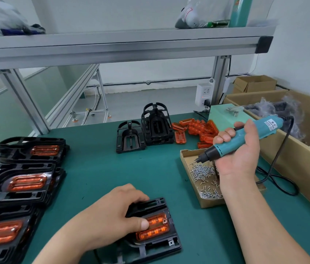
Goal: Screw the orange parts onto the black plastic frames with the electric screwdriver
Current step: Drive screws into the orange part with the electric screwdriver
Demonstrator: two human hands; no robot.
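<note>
**black frame (171, 242) held, electric screwdriver (264, 128) raised**

Worktop (100, 168) carries black frame lower centre. Left hand (112, 212) fingers curled over its edge, thumb pressing orange part (156, 227). Right hand (239, 155) fingers wrapped round electric screwdriver mid-right, tip above screw box (207, 203).

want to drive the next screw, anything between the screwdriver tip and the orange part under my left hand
Nothing visible. The electric screwdriver in the right hand hangs over the screw box; only bare mat separates it from the orange part, whose left end the left hand covers.
</note>
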